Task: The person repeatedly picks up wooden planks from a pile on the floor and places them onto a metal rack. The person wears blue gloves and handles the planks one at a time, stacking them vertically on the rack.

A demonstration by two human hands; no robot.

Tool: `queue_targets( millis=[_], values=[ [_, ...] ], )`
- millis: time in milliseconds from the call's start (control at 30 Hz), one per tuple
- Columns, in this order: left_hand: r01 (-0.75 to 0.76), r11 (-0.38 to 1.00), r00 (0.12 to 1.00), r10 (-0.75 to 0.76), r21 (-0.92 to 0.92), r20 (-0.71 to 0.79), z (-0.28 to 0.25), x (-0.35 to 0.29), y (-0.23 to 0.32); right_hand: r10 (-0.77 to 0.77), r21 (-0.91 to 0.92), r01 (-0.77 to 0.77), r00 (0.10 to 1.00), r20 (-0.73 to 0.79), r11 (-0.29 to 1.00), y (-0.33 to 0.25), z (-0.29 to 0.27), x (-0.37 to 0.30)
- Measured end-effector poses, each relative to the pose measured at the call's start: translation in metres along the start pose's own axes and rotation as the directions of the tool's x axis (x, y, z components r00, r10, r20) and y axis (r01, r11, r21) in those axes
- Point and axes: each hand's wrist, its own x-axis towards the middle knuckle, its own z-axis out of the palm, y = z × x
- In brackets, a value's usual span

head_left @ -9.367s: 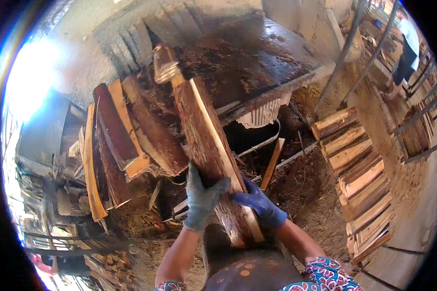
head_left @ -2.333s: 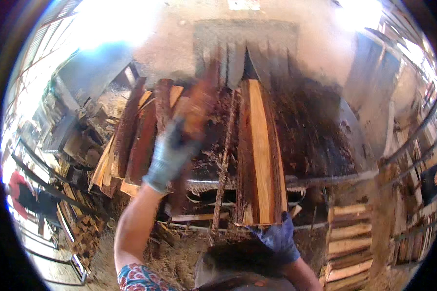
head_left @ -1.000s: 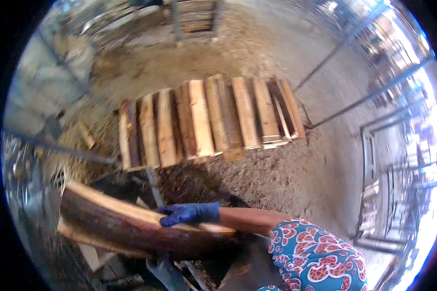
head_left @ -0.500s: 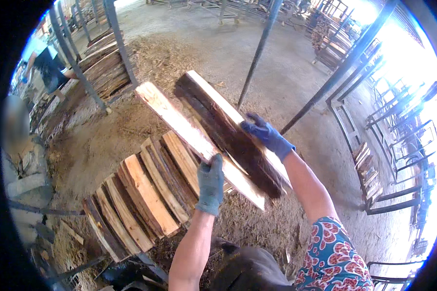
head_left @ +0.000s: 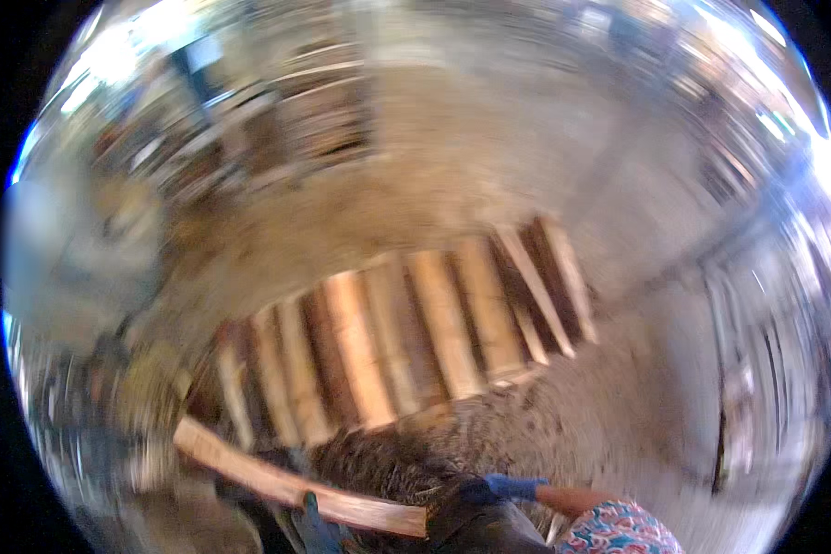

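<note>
1. The left hand (head_left: 319,531), in a grey-green glove, grips a pale plank (head_left: 249,466) near the middle of its length, a fingertip curled over the near edge.
2. The plank slants across the lower left of the view, its far end up to the left and its near end at lower centre, by the near left corner of a row of wood pieces (head_left: 360,351); whether the two touch, I cannot tell.
3. The right hand (head_left: 512,487), in a blue glove, is right of the plank's near end and apart from it; its fingers are too blurred to tell if they are spread or closed.
4. A patterned sleeve (head_left: 614,531) (teal, red and white) covers the upper part of that arm.
5. The row's pieces lie side by side, pale faces alternating with dark bark, a narrow strip (head_left: 535,291) slanting near its right end.
6. Beyond it spreads a brown floor (head_left: 471,175), with a blurred stack of wood (head_left: 323,111) at upper left.
</note>
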Motion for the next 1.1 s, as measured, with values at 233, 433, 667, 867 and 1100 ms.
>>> queue_targets(
  millis=[233, 433, 667, 867, 1100],
  values=[
    [-0.648, 0.761, 0.695, 0.576, -0.026, -0.43, -0.14, -0.218, 0.091, 0.325, -0.12, -0.303, 0.842, 0.43, 0.945, -0.112, -0.016, 0.081],
    [-0.514, 0.648, 0.07, 0.684, 0.562, -0.726, -0.294, -0.446, 0.178, 0.173, 0.071, -0.246, 0.833, 0.526, 0.967, -0.255, 0.1, 0.178],
    [0.532, 0.272, -0.201, 0.96, 0.802, -0.193, -0.466, -0.54, 0.312, -0.094, 0.094, 0.031, 0.598, 0.796, 0.995, -0.43, 0.375, 0.19],
    [0.376, 0.441, 0.251, 0.798, 0.815, -0.548, -0.524, -0.446, 0.296, -0.141, 0.202, -0.09, 0.452, 0.881, 0.975, -0.495, 0.512, 0.141],
    [-0.055, 0.634, 0.282, 0.751, 0.772, -0.597, -0.512, -0.468, 0.281, -0.056, 0.406, -0.597, 0.516, 0.855, 0.692, -0.483, 0.576, 0.12]
  ],
)
